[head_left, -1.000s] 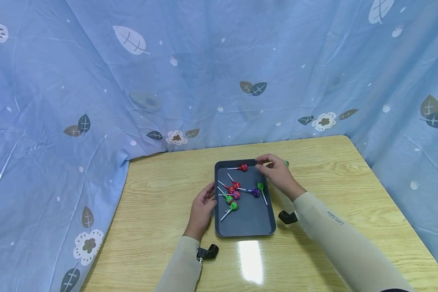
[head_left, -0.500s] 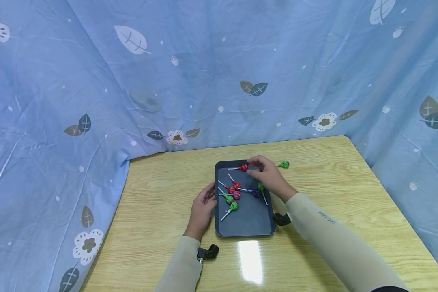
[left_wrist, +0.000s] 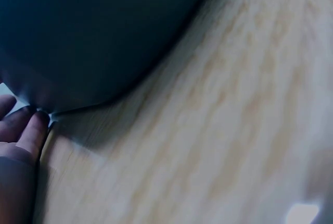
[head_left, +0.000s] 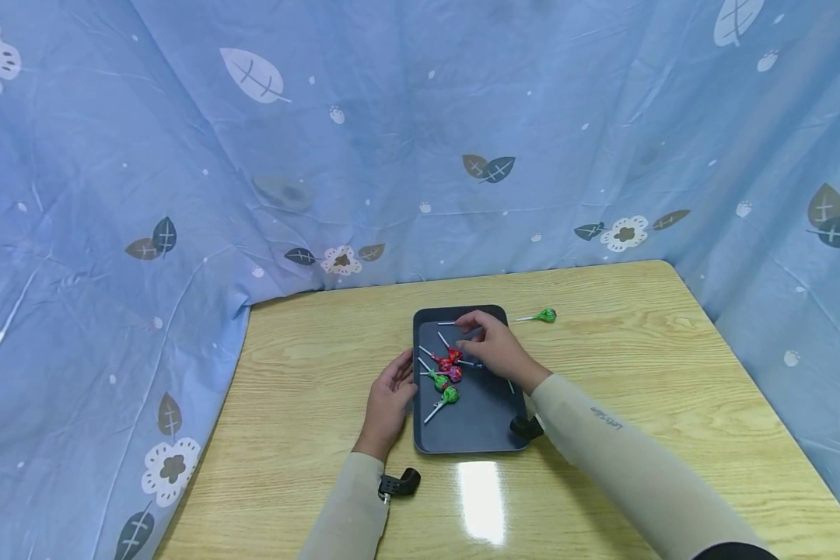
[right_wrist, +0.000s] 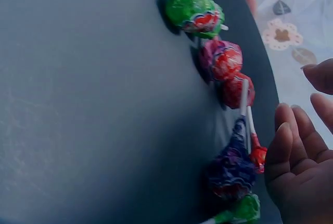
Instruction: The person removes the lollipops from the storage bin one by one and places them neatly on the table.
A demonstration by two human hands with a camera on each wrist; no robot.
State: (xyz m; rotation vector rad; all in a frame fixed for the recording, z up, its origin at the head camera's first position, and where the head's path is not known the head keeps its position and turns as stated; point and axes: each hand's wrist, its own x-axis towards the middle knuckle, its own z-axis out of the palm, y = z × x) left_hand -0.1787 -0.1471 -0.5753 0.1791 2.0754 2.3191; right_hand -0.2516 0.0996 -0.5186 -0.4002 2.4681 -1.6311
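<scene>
Right hand shifted left; eight lollipops in tray, one on table.

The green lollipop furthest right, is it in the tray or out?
Out. The green lollipop lies on the table, right of the tray, fully outside it.

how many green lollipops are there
4: one green lollipop and another at left in the tray, a third on the table to its right, and a fourth beside the purple lollipop. The right hand may hide more.
</scene>
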